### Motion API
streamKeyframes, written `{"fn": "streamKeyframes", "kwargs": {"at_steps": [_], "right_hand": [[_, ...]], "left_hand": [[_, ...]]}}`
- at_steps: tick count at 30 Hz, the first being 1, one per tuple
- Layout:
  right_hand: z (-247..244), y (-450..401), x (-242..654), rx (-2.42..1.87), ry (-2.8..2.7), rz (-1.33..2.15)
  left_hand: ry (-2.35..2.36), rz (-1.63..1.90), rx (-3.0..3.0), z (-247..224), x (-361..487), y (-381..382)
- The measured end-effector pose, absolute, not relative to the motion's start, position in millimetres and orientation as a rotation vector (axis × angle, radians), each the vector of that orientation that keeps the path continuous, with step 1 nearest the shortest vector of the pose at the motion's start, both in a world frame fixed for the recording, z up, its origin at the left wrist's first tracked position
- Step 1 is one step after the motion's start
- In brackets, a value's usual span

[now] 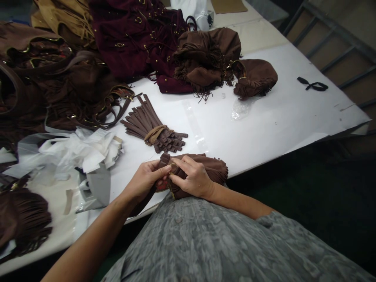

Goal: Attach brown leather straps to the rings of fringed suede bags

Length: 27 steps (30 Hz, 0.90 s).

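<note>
A brown fringed bag [213, 168] lies at the table's front edge, close against my body. My left hand [147, 178] pinches a brown strap [165, 158] beside the bag's opening. Close by on the right, my right hand [194, 176] has its thumb and fingers closed around a gold ring [173, 169] at the bag's side. The two hands nearly meet there. Just beyond them rests a bundle of brown strips [147, 121], tied round with a tan band [155, 134].
Brown bags [64, 86] and maroon bags [132, 39] are piled behind. Small brown pouches [255, 76] sit at the back centre. White paper scraps [85, 147] and a grey dispenser [95, 188] stand left. A black strap [313, 84] lies right on the white table [288, 113].
</note>
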State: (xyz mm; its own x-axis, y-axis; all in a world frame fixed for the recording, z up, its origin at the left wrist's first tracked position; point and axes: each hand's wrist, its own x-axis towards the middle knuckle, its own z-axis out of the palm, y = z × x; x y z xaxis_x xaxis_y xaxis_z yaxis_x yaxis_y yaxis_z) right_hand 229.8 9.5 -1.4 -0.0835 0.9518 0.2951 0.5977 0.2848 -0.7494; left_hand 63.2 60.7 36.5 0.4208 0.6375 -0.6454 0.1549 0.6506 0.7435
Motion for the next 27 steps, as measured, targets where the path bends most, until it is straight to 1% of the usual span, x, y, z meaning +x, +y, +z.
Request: {"fn": "streamKeyframes", "kwargs": {"at_steps": [8, 12, 18, 24, 27], "right_hand": [[8.7, 13.8, 226.8, -1.508, -2.000, 0.480], [2.6, 19.4, 229.4, -1.476, -2.079, 0.452], [-5.9, 18.9, 232.8, -1.359, -2.007, 0.405], [-22.7, 7.8, 230.7, -1.346, -2.002, 0.370], [-28.3, 6.0, 229.8, -1.355, -2.010, 0.405]], "left_hand": [[1.116, 0.293, 0.791, 28.5, 65.4, 76.9], [1.144, 0.267, 0.792, 27.9, 71.6, 81.2], [1.064, 0.253, 0.792, 27.9, 71.5, 80.7], [0.985, 0.230, 0.792, 10.9, 58.0, 64.8], [1.018, 0.295, 0.829, 5.5, 55.8, 54.9]]}}
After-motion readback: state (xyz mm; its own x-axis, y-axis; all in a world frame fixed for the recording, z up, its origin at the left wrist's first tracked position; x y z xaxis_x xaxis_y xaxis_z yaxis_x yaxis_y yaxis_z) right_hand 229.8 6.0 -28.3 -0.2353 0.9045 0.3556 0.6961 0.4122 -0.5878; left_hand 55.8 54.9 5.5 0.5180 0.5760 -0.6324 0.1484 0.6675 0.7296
